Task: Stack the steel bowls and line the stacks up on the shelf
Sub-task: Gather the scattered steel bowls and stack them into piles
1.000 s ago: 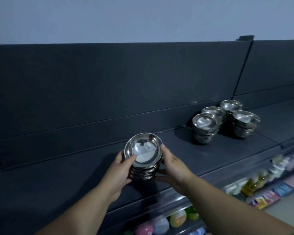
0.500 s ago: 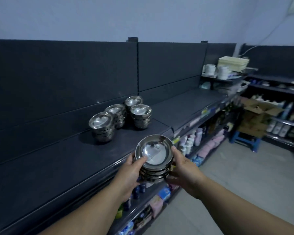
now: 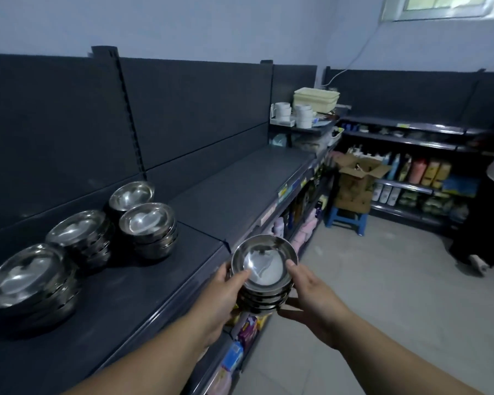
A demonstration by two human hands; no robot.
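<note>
Gripping held stack of steel bowls (image 3: 264,273) off shelf (image 3: 154,280) front edge: left hand (image 3: 223,303) closed at 9 o'clock, right hand (image 3: 311,303) at 3, thumbs on rim. Bowls shiny, nested. Four shelf stacks (image 3: 147,229) at 10 o'clock.

Held stack of bowls (image 3: 264,276) between both hands, just past front edge of shelf (image 3: 143,295), over aisle floor. Left hand (image 3: 223,297) on stack's left side, right hand (image 3: 311,300) on its right and under it. On shelf, left of held stack: four bowl stacks. Nearest stack (image 3: 30,283) far left; second stack (image 3: 82,238) behind it; third stack (image 3: 149,229) right of second; fourth stack (image 3: 131,196) behind third, against back panel. Cardboard box (image 3: 354,181) on stool (image 3: 345,220) at aisle's far end.
</note>
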